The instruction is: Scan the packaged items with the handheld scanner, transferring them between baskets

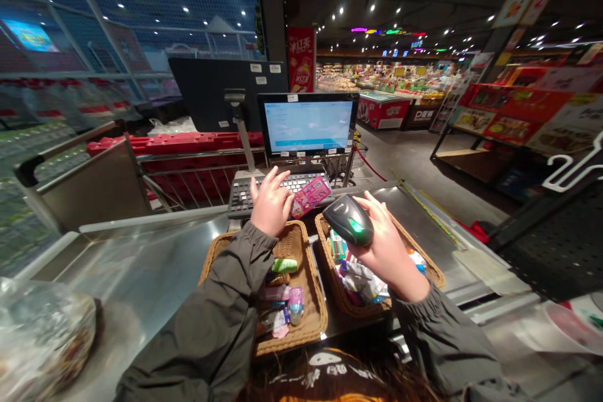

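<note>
My left hand (272, 204) hovers at or on the keys of a black keyboard (241, 196), its fingers spread. Beside its thumb, a pink printed packet (311, 196) lies across the keyboard's right part; whether thumb and packet touch is unclear. In my right hand (384, 248) is a black barcode scanner (346, 217) with a green light glowing on top. The scanner is over a wicker basket (426, 257) of small packaged goods, partly hidden by my hand. Left of it, a second wicker basket (315, 301) holds several small items, among them a green packet (285, 265) and a pink bottle (296, 303).
A lit monitor (308, 125) stands behind the keyboard, with a second screen (226, 97) turned away beside it. The metal counter (155, 264) extends to both sides. A plastic-wrapped bundle (42, 339) lies at the left. White hangers (572, 166) stick out at the right.
</note>
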